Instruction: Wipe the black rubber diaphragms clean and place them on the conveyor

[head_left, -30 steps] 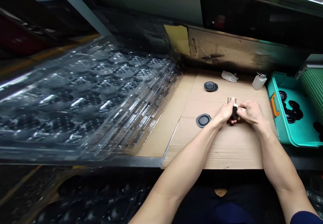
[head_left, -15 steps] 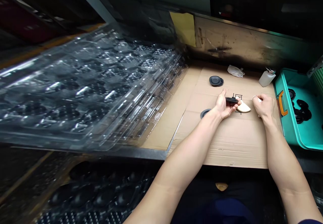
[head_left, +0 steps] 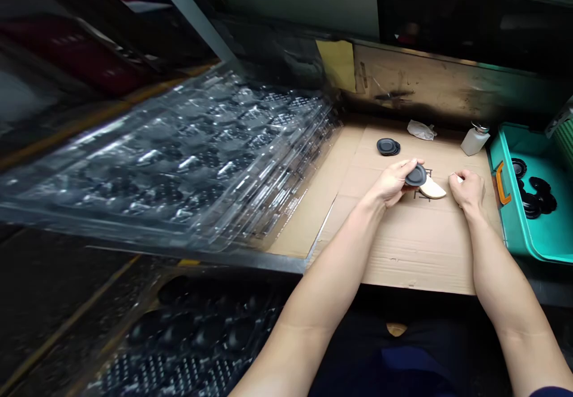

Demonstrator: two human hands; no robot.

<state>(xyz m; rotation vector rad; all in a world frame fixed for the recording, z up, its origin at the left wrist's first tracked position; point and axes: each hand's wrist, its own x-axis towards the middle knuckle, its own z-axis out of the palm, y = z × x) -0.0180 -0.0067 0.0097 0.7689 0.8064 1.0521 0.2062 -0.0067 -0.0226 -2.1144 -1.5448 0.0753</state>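
My left hand [head_left: 396, 182] pinches a black round disc [head_left: 416, 174] by its edge, its flat face tilted towards me. Just right of it, a cream rounded pad [head_left: 433, 188] lies on the cardboard [head_left: 412, 236], partly behind the disc. My right hand [head_left: 468, 189] is closed in a fist over the cardboard, a short way right of the pad. A bit of something white shows at its thumb, too small to name. Beyond my left hand, a few black discs [head_left: 388, 146] lie overlapping.
A stack of clear moulded plastic trays [head_left: 179, 158] fills the left of the table. At the right stands a teal bin [head_left: 514, 230] with an orange latch and several black parts [head_left: 540, 185] in it. A bottle [head_left: 474, 139] and a crumpled white wad [head_left: 421, 129] stand at the back.
My left hand has turned the disc from edge-on to face me. A disc seen beside my left forearm is out of sight. My right hand has barely moved; the view has shifted slightly left.
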